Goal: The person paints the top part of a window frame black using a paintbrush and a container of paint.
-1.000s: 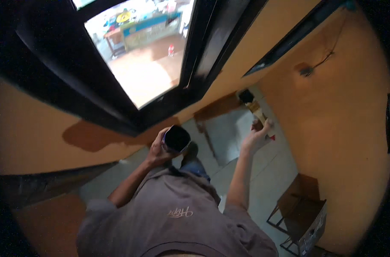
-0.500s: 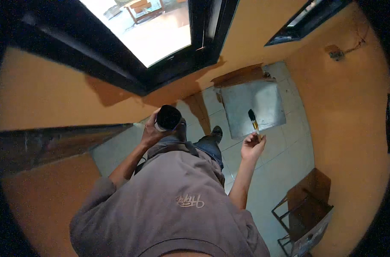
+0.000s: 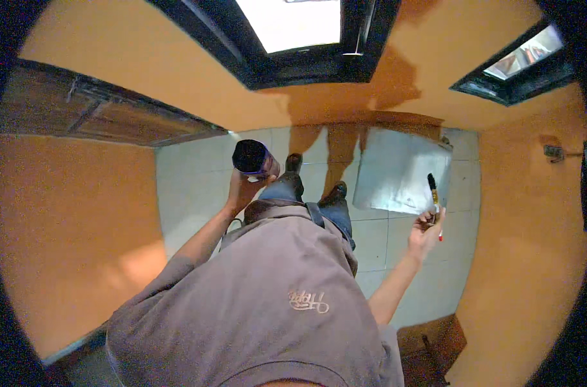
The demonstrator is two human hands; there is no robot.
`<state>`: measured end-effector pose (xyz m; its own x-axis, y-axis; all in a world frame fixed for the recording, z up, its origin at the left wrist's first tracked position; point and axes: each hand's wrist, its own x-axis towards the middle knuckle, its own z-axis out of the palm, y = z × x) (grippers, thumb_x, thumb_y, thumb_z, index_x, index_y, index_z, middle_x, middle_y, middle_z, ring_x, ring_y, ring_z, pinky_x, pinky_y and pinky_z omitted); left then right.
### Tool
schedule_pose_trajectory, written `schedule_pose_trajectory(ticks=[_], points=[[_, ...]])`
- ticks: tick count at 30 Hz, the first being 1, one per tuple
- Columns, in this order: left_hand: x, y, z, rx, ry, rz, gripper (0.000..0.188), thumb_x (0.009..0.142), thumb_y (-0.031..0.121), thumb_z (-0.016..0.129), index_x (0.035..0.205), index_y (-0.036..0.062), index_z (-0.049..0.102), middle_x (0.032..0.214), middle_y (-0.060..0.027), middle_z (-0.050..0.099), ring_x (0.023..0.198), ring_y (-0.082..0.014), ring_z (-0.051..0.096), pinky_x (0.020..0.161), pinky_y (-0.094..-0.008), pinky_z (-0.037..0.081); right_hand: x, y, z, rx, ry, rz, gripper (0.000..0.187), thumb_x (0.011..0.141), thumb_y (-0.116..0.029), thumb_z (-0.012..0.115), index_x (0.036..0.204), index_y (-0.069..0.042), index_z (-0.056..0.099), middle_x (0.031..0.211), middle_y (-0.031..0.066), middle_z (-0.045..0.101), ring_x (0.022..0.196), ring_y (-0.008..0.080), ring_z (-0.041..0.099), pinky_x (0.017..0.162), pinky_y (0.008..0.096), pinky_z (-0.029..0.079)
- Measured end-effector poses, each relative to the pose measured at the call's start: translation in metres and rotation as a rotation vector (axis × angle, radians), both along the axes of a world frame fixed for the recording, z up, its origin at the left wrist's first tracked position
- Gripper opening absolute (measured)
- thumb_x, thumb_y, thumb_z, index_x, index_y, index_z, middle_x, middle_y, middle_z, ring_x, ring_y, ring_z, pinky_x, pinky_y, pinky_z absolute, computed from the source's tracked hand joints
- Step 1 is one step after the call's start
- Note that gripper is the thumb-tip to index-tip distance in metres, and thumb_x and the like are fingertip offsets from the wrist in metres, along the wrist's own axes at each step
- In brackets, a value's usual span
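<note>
My left hand (image 3: 244, 189) is wrapped round a can (image 3: 266, 168), a cylinder with a purplish side whose open-looking top shows black. It is held in front of my left leg. In my right hand (image 3: 424, 235), out to the right, is a paintbrush (image 3: 433, 184) with dark bristles pointing away from me, a yellowish band and a red handle end. The brush is over the near right part of a pale grey sheet (image 3: 387, 164) on the floor; whether it touches the sheet I cannot tell.
A dark-framed window (image 3: 313, 69) is in the orange wall ahead, with a smaller window (image 3: 499, 84) to its right. A worn wooden door or panel (image 3: 106, 113) stands left. Pale tiles (image 3: 196, 187) cover the floor. A brown piece of furniture (image 3: 429, 348) is at lower right.
My view has turned, so the windows and sheet sit differently. My right hand has moved outward to the right with the paintbrush. The can is still in my left hand, its purplish side showing more.
</note>
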<state>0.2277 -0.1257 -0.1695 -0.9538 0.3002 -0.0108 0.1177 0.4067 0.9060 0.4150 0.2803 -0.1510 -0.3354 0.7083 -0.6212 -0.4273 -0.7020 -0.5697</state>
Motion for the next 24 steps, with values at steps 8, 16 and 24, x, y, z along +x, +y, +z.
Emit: schedule_pose_trajectory(ticks=[8, 16, 24], points=[[0.035, -0.048, 0.015, -0.055, -0.047, 0.278, 0.05, 0.069, 0.017, 0.083, 0.109, 0.0069, 0.056, 0.101, -0.0038, 0.062, 0.094, -0.0144, 0.06, 0.081, -0.0316, 0.051, -0.053, -0.017, -0.009, -0.137, 0.11, 0.17, 0.03, 0.094, -0.035, 0.052, 0.096, -0.006, 0.058, 0.068, -0.0001, 0.05, 0.053, 0.0094, 0.041, 0.046, 0.0227, 0.033], [0.049, -0.091, -0.004, 0.028, -0.139, 0.518, 0.052, 0.07, 0.016, 0.083, 0.111, 0.0054, 0.054, 0.104, -0.0072, 0.06, 0.097, -0.0173, 0.058, 0.082, -0.0325, 0.05, -0.165, -0.092, -0.015, 0.066, 0.018, 0.582, 0.033, 0.094, -0.034, 0.05, 0.103, -0.004, 0.061, 0.073, 0.002, 0.059, 0.061, 0.0105, 0.053, 0.052, 0.0206, 0.043], [0.044, -0.071, 0.025, -0.394, -0.117, 0.524, 0.051, 0.07, 0.022, 0.082, 0.11, 0.0023, 0.056, 0.111, -0.0089, 0.06, 0.101, -0.0184, 0.059, 0.083, -0.0335, 0.05, -0.304, -0.177, -0.092, 0.138, 0.05, 0.778, 0.024, 0.094, -0.028, 0.054, 0.098, -0.006, 0.062, 0.073, 0.0033, 0.062, 0.058, 0.0105, 0.056, 0.051, 0.0229, 0.046]])
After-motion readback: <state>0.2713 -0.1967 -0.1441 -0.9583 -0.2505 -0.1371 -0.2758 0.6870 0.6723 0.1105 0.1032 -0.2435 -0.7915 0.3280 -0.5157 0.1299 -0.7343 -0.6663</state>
